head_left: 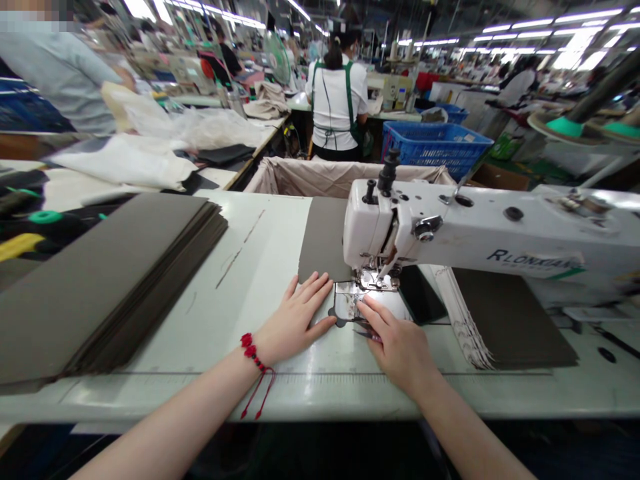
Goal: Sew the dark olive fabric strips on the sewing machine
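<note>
My left hand [297, 318] lies flat with fingers stretched out on the near end of a dark brown fabric piece [325, 237], which runs back under the head of a white sewing machine [450, 233]. A red bead bracelet is on that wrist. My right hand [397, 343] rests on the table just in front of the presser foot [375, 280] and metal needle plate, fingers curled around small snips [367, 333] of which only the tip shows.
A tall stack of brown sheets [100, 280] lies at left, another stack [500, 320] at right under the machine arm. Behind the table stand a cloth-lined bin [325, 175], a blue basket [435, 143] and a person in a green apron with their back turned.
</note>
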